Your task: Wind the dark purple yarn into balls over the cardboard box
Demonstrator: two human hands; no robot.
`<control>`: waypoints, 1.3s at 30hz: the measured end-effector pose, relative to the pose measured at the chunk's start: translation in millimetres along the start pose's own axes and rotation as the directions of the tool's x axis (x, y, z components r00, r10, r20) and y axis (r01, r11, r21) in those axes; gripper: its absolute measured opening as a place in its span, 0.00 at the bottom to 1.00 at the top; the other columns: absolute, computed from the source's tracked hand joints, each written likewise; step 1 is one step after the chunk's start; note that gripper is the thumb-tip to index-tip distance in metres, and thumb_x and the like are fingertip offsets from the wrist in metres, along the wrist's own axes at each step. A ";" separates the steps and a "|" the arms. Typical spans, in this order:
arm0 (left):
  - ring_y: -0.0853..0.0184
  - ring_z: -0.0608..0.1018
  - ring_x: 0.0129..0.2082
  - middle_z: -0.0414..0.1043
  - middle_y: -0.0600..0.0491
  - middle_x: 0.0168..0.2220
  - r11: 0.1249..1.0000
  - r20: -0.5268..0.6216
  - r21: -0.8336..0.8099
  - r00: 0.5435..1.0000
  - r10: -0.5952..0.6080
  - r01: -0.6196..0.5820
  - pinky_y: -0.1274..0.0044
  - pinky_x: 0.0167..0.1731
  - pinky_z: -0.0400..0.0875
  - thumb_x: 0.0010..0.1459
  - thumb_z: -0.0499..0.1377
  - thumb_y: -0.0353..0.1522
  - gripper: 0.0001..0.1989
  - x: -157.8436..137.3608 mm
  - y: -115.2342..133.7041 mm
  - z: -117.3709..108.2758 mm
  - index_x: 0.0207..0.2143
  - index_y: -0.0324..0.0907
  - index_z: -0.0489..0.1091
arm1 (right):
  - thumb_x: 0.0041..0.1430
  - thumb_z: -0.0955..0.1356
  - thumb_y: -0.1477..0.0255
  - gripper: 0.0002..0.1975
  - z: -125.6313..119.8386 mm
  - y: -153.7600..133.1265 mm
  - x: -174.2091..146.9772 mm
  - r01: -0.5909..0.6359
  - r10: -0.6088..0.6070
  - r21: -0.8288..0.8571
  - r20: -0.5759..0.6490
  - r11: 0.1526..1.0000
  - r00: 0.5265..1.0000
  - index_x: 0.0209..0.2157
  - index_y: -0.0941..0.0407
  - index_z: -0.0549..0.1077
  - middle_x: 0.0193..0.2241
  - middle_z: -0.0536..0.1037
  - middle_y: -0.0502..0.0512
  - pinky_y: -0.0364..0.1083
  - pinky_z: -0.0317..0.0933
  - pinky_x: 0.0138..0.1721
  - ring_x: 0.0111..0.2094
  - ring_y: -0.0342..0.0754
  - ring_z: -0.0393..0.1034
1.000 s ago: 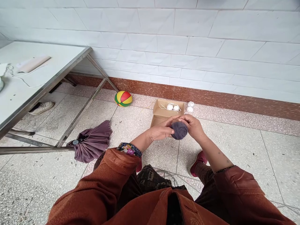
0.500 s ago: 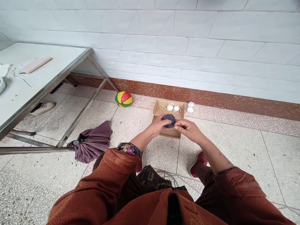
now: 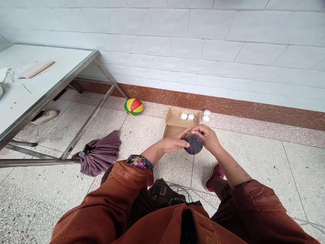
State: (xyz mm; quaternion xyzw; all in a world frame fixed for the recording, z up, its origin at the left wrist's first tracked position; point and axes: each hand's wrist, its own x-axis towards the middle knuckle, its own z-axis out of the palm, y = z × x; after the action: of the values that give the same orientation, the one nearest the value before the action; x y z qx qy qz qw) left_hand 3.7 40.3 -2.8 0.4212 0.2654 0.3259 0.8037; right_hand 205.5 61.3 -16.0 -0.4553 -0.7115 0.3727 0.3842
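A dark grey-purple ball of yarn (image 3: 194, 146) is held above the floor in front of me. My left hand (image 3: 173, 143) is closed around its left side, thumb across the front and fingers partly hidden behind. At the ball's upper right, my right hand (image 3: 208, 139) has its fingers bent and pinched against the yarn; the strand between them is too fine to make out. Just beyond my hands lies an open cardboard box (image 3: 170, 130), partly covered by them. White yarn balls (image 3: 184, 115) with loose strands rest in its far part.
Two more white balls (image 3: 206, 118) sit right of the box near the wall. A colourful ball (image 3: 133, 106) lies by the leg of a metal-framed table (image 3: 76, 64). A folded purple umbrella (image 3: 101, 154) is on the floor at left. Another person's shoe (image 3: 45, 117) shows under the table.
The yarn ball has come nearer to me and moved slightly right, turning in my left hand. My right hand has gone from its lower right side up to its top.
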 end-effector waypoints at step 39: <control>0.61 0.77 0.46 0.74 0.43 0.49 0.998 -0.388 -0.063 0.921 -0.019 -0.006 0.68 0.47 0.72 0.46 0.66 0.30 0.26 8.0 1.8 -12.6 0.50 0.39 0.69 | 0.64 0.64 0.69 0.10 0.6 3.2 -6.1 -0.028 0.054 -0.126 0.208 0.992 0.977 0.29 0.54 0.72 0.31 0.77 0.53 0.47 0.61 0.38 0.34 0.49 0.70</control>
State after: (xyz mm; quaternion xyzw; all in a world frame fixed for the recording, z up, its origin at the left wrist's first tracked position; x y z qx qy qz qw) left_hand -0.4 53.4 -8.8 0.3217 0.4104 0.4084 0.7492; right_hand 207.9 56.5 -20.4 -0.4504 -0.7602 0.3826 0.2700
